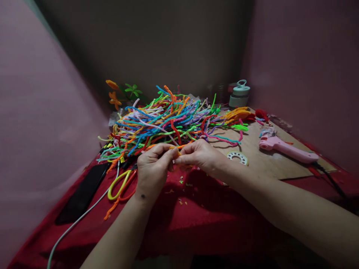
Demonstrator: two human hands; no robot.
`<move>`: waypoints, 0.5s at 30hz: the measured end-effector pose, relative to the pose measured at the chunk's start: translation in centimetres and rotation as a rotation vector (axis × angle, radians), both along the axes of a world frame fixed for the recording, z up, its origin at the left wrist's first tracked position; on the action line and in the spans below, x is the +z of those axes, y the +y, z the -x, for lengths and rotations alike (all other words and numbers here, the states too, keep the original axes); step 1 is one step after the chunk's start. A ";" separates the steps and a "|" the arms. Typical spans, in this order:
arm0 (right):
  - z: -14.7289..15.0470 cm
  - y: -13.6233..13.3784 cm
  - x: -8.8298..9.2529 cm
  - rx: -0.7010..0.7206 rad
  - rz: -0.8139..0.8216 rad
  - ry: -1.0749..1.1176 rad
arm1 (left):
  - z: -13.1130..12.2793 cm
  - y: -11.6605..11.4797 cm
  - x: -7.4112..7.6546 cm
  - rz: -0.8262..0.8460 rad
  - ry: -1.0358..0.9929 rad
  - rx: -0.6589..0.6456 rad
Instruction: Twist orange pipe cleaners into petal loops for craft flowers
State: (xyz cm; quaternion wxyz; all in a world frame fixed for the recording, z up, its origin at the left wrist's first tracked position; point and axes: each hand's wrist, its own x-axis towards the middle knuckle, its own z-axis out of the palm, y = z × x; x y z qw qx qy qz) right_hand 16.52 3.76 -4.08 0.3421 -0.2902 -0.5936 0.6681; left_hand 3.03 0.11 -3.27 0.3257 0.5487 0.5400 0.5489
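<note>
My left hand (155,164) and my right hand (198,154) meet fingertip to fingertip over the front of the table. Both are closed in a pinch on a yellow-orange pipe cleaner (174,150), mostly hidden by the fingers. Just behind them spreads a large tangled heap of coloured pipe cleaners (165,123). Beside my left wrist lie scissors (119,186) with yellow and red-orange handles. A white tape roll (238,157) rests to the right of my right hand, partly behind the forearm.
A pink glue gun (288,149) lies on a brown board (269,168) at right, its black cord trailing off. A black phone (82,194) and a white cable (81,218) are at left. Scraps dot the red cloth (193,216). At the back stands a lidded teal container (239,95).
</note>
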 end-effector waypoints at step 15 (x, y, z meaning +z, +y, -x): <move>0.1 -0.4 0.1 -0.101 -0.033 -0.124 | 2.8 1.2 0.8 0.224 -0.107 -0.246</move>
